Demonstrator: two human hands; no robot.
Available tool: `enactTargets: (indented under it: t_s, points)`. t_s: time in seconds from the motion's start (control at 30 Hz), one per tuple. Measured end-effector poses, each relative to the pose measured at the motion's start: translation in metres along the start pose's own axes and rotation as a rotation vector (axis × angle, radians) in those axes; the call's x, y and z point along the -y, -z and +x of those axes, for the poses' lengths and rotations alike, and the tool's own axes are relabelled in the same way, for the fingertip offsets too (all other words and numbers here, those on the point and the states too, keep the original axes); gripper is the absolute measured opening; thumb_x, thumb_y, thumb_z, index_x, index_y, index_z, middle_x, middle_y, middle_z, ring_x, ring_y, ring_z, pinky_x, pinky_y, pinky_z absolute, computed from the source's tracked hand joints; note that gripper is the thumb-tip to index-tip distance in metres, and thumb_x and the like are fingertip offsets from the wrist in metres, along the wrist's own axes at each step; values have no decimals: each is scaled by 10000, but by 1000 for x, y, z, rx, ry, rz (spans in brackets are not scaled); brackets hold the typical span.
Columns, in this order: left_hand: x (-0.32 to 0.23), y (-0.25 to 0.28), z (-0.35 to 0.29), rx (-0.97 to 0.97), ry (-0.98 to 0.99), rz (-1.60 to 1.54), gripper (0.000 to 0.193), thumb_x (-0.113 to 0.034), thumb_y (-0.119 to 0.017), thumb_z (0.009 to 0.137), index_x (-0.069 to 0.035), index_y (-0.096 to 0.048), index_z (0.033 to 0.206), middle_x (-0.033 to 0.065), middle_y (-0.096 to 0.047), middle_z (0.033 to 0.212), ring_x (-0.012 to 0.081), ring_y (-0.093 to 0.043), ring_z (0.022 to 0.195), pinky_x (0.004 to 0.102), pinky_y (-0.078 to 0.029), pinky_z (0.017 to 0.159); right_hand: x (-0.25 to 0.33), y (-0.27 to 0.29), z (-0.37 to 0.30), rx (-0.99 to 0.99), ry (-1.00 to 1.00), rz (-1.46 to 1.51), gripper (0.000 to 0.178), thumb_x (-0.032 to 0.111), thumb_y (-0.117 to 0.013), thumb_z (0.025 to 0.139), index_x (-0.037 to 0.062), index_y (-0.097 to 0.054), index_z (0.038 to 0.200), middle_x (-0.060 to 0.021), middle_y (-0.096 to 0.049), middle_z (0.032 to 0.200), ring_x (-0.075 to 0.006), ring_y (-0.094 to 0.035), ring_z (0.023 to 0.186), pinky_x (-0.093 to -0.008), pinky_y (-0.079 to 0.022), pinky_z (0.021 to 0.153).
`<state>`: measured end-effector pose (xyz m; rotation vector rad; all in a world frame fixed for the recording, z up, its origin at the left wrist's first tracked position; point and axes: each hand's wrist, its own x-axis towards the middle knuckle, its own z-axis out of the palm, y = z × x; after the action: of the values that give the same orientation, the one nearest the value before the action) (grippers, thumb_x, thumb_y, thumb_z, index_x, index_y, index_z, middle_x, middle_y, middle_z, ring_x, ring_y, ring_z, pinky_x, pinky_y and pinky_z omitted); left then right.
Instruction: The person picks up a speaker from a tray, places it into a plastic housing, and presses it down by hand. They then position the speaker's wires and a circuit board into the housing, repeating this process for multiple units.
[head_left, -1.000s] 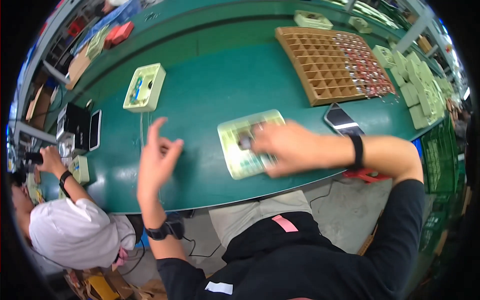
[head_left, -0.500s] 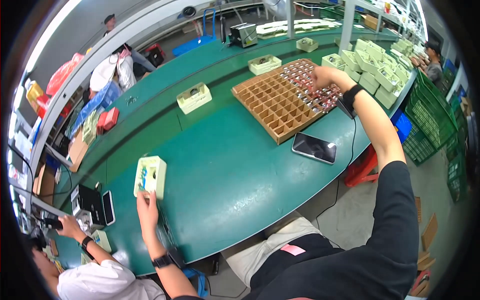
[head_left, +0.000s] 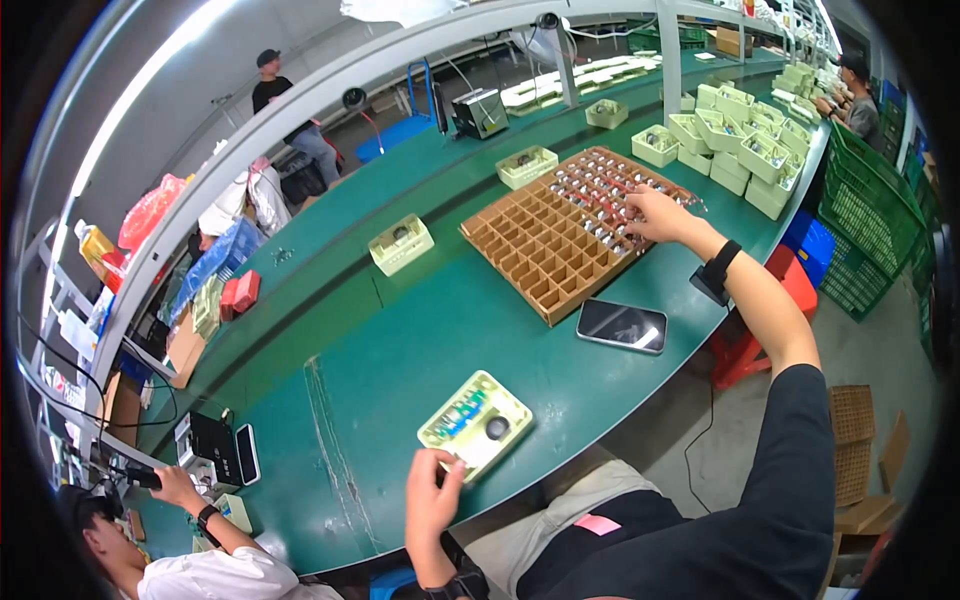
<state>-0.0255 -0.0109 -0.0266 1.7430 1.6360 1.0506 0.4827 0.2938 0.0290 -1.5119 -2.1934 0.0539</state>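
Note:
My left hand (head_left: 436, 492) grips the near corner of a pale green plastic housing (head_left: 497, 458) just in front of me, thumb over its rim. Inside the housing are a blue and green terminal part (head_left: 462, 412) and a dark round piece (head_left: 497, 428). My right hand (head_left: 660, 214) reaches over a brown cardboard divider tray (head_left: 548, 312), its fingers closed together down among the cells. Small silvery parts with red wires (head_left: 592, 196) fill the far right cells; the nearer left cells are bare. Whatever my right fingertips pinch is too small to make out.
A phone (head_left: 622, 326) lies by the tray's near corner. Similar housings (head_left: 402, 246) stand along the belt, and many are stacked (head_left: 745, 150) at the far right. A co-worker (head_left: 215, 560) sits at my left beside a black device (head_left: 208, 445). Green crates (head_left: 865, 230) stand right of the table.
My left hand has brought the housing from the left across the table, nearer to me. My right hand has shifted slightly nearer over the tray. The view has turned a little.

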Motion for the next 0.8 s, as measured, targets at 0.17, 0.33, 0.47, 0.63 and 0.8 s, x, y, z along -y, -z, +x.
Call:
enactTargets:
  t_s: [0.17,0.33,0.47,0.63,0.8]
  points:
    - [-16,-20,-13,2,-15,99,170,-208,-730,948,-68,-635,964,72,-567,907,216,-555,723,366,-413,766,2,-8,30,-65,228,-20,198,202,-833,807,54,-719,871,-146,-639,1029,-342,-647,1024,-444,-531,903]
    - [-10,-25,-18,-56,-6,78,161,-217,-728,942,-81,-643,957,63,-561,901,221,-549,733,371,-384,806,18,-25,63,237,-30,-155,180,155,-762,833,10,-755,939,-199,-707,1065,-378,-693,1046,-475,-562,910]
    - [-4,-29,-18,-102,-55,61,145,-200,-733,929,-85,-648,950,58,-562,894,216,-544,730,362,-384,790,20,-37,83,369,-141,-357,208,125,-676,856,-22,-766,972,-235,-741,1100,-393,-722,1049,-494,-579,908]
    - [-2,-25,-16,-121,-57,28,142,-193,-741,913,-88,-650,944,52,-559,876,212,-536,728,352,-380,785,36,-31,103,481,-161,-348,239,127,-606,872,-33,-758,964,-244,-749,1086,-392,-731,1028,-486,-582,884]
    - [-5,-27,-19,-110,-108,54,145,-160,-736,904,-72,-659,989,43,-534,856,192,-508,736,329,-403,729,61,-12,102,394,-83,-63,178,127,-596,931,-27,-685,928,-173,-756,964,-303,-724,893,-416,-564,773]
